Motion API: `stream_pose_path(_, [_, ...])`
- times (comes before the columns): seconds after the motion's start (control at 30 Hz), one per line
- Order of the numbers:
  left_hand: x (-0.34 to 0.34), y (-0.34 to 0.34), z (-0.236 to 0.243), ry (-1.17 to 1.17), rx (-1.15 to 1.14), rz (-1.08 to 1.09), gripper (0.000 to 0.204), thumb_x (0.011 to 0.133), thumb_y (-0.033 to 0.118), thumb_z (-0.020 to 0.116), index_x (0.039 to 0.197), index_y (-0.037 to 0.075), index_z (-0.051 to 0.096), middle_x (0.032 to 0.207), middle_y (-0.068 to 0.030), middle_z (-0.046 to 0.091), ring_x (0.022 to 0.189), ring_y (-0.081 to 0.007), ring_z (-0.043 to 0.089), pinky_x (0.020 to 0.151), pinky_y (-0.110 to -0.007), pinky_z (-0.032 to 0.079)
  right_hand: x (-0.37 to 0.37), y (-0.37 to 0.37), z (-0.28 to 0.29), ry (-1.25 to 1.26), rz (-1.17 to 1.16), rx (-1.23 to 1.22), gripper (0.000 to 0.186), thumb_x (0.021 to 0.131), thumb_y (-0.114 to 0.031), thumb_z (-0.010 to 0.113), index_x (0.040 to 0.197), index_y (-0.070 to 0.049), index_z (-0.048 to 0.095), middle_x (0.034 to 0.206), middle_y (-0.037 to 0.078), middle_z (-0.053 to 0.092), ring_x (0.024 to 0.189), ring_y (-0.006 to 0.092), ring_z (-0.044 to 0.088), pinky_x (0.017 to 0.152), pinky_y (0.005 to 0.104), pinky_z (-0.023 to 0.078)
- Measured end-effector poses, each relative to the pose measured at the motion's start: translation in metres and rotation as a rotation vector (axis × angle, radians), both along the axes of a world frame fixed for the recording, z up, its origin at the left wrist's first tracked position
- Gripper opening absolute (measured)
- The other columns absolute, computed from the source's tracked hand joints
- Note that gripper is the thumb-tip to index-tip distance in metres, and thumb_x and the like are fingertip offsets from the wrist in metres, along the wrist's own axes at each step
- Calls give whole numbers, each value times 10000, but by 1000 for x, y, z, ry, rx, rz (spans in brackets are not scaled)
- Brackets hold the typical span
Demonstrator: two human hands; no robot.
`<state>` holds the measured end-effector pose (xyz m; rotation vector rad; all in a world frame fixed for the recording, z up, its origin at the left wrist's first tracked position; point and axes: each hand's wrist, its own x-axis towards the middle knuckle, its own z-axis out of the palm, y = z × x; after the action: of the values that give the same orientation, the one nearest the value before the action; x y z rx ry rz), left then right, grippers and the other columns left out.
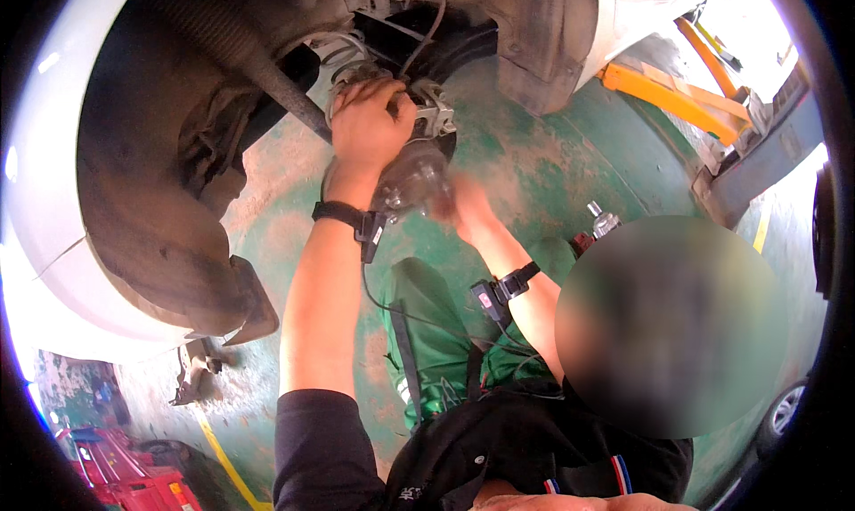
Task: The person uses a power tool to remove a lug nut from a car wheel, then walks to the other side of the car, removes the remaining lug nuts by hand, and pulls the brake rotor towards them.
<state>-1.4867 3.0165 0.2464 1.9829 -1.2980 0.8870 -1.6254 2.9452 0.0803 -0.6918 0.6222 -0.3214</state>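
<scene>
presently, we record the following.
view: we look down from the head camera into a raised car's wheel arch (pixel 160 155), which fills the upper left of the frame.
left hand: our left hand (pixel 370 123), upper centre, is closed around the top of the wheel hub assembly (pixel 414 177); fingers wrapped over it, next to the metal brake bracket (pixel 435 110).
right hand: our right hand (pixel 468 208), just right of centre, is blurred; it touches the lower right side of the hub, but we cannot tell whether it grips or lies flat.
hub position: centre of the frame, just below the thin cables (pixel 419 39) hanging from the arch.
wrists: a black strap with a small device sits on each wrist.
floor: green painted floor (pixel 552 155); yellow lift arm (pixel 668 92) at upper right.
lower left: red tool cart (pixel 125 484).
</scene>
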Motion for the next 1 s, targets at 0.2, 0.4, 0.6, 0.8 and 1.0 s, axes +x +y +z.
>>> stream_pose_path(0.2, [0, 1, 3, -49, -5, 10, 225, 869, 248, 615, 959, 114, 772, 1035, -74, 754, 1026, -291, 671, 1013, -418, 461, 1, 2, 6, -5, -56, 1, 301, 1034, -272, 456, 994, -13, 605, 792, 107, 640, 623, 217, 629, 604, 414, 579])
stream_pose_path(0.4, [-1, -1, 5, -61, 6, -3, 236, 868, 253, 611, 963, 115, 776, 1012, -69, 756, 1003, -285, 675, 1015, -420, 454, 7, 0, 5, 27, -120, 45, 312, 1039, -279, 457, 970, -6, 593, 775, 98, 630, 628, 223, 631, 582, 404, 574])
stream_pose_path(0.6, [-3, -9, 5, -61, 11, -9, 240, 873, 251, 610, 974, 114, 779, 1001, -75, 758, 1007, -291, 674, 1016, -422, 453, 2, -7, -2, -29, -70, 30, 337, 1055, -300, 450, 973, 0, 580, 786, 97, 628, 663, 216, 636, 570, 385, 559])
stream_pose_path(0.8, [0, -3, 2, -64, 17, -8, 238, 877, 244, 608, 971, 109, 779, 997, -77, 759, 1010, -295, 674, 1012, -429, 456, 1, 2, 5, -58, -73, 90, 308, 1050, -288, 450, 986, -12, 573, 781, 93, 623, 652, 216, 629, 580, 376, 555])
stream_pose_path(1.0, [0, 2, 2, -42, 25, -2, 228, 880, 242, 608, 960, 108, 775, 1004, -77, 758, 1007, -295, 673, 1006, -430, 458, 0, 7, 10, -77, -40, 91, 268, 1035, -264, 448, 984, -34, 575, 799, 86, 623, 650, 203, 616, 598, 361, 551])
